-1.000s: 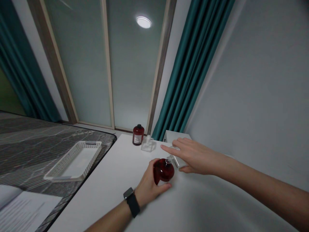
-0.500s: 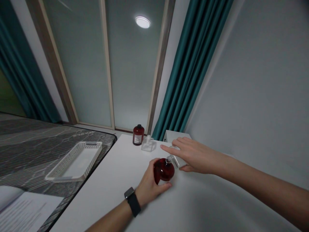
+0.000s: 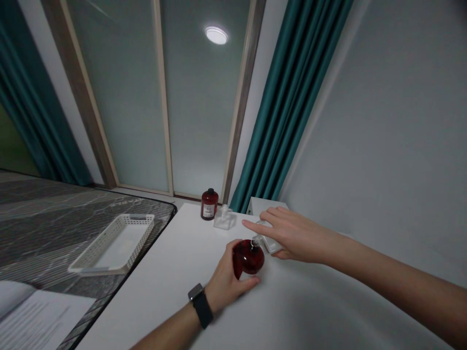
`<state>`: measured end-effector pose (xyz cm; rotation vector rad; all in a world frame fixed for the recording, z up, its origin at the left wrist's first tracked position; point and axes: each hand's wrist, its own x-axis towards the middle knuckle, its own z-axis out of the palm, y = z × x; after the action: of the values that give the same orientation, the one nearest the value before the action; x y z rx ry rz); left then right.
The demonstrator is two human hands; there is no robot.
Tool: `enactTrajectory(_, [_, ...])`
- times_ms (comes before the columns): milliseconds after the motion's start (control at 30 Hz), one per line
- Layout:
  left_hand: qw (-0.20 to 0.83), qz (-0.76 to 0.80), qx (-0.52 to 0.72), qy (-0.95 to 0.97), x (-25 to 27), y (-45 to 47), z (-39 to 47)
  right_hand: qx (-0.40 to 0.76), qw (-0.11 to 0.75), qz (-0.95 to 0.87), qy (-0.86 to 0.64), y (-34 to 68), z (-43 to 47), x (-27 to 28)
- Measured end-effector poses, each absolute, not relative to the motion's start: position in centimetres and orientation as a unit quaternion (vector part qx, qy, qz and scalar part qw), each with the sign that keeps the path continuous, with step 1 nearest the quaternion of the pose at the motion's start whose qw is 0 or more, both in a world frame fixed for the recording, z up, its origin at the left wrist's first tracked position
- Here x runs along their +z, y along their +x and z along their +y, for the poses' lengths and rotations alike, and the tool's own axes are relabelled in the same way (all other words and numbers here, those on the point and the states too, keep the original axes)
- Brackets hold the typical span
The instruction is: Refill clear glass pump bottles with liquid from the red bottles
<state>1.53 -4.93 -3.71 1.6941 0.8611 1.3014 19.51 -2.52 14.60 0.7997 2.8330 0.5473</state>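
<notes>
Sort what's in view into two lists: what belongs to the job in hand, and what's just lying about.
In use:
held red bottle, in the left hand
tilted clear bottle, in the right hand, its neck at the other's mouth

Apparently lying about, untouched:
labelled red bottle
standing clear bottle, beside it
white basket
open book

Dim amb. light, lamp refl. (image 3: 216,35), soft shadows, sl. blur

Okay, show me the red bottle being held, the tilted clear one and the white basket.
Held red bottle (image 3: 251,258): head view, on its rounded body.
Tilted clear bottle (image 3: 271,244): head view, on its body.
White basket (image 3: 116,244): head view, on its inside floor.
</notes>
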Motion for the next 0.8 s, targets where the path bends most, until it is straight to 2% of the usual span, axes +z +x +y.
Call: enactTrajectory(800, [0.404,0.345,0.517,0.671,-3.89,1.65,-4.86,0.197,0.078,0.943,0.256,19.27,-2.66,14.79])
